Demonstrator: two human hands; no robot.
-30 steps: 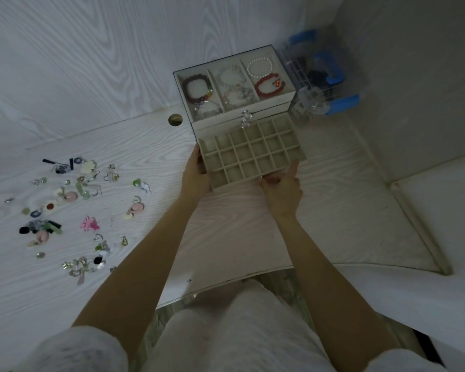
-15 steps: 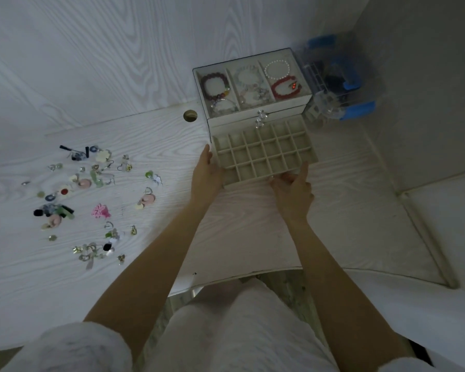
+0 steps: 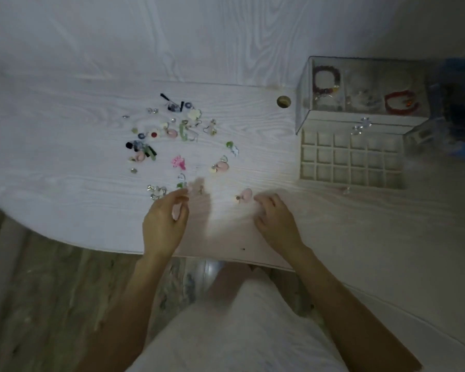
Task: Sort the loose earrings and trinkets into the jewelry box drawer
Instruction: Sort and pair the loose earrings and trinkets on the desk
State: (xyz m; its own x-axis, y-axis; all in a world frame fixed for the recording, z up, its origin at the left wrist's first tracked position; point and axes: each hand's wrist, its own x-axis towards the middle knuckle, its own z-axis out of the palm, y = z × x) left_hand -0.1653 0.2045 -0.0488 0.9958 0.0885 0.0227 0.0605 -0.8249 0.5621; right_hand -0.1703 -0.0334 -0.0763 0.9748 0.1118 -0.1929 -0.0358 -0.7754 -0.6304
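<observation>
Pink and rounded, the nearest earring (image 3: pixel 245 195) lies on the worktop (image 3: pixel 65 162) just at 11 o'clock of my right hand (image 3: pixel 275 221), whose fingers are loosely curled and empty. I'd pinch it by the bead, not the hook, lift cleanly, then carry it toward 1 o'clock to the open drawer (image 3: pixel 351 160), one piece per compartment. My left hand (image 3: pixel 164 224) is also curled, fingertips beside the blurred trinkets (image 3: pixel 172 135) at its 12 o'clock; whether it grips anything, I cannot tell.
</observation>
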